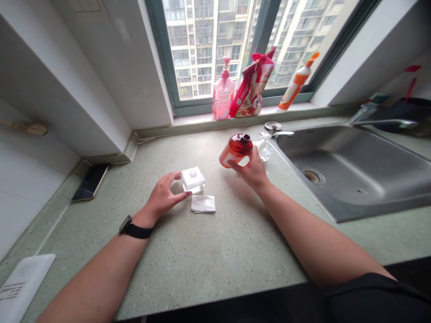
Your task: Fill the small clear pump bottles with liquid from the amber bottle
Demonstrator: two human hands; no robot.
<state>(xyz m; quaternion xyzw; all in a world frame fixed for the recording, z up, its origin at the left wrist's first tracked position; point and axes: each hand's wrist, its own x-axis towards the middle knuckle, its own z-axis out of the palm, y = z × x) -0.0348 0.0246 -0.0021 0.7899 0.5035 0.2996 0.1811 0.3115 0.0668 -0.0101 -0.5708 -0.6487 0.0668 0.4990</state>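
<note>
My left hand (165, 192) has its thumb and fingers about a small square container (193, 178) with a white top and a clear lower part. A small clear round piece shows in the middle of that top. Just in front of it lies a folded white tissue (203, 204) on the counter. My right hand (253, 169) grips an amber-red bottle (232, 150) with a pale label; its uncapped neck tilts up and to the right. Behind this hand, by the sink, a white pump head (271, 133) rests near a clear plastic piece, partly hidden.
A steel sink (363, 170) with a faucet takes up the right. Along the windowsill stand a pink pump bottle (222, 92), a red bag (253, 85) and an orange-white bottle (296, 85). A dark phone (90, 181) and a white plastic packet (25, 285) lie at left.
</note>
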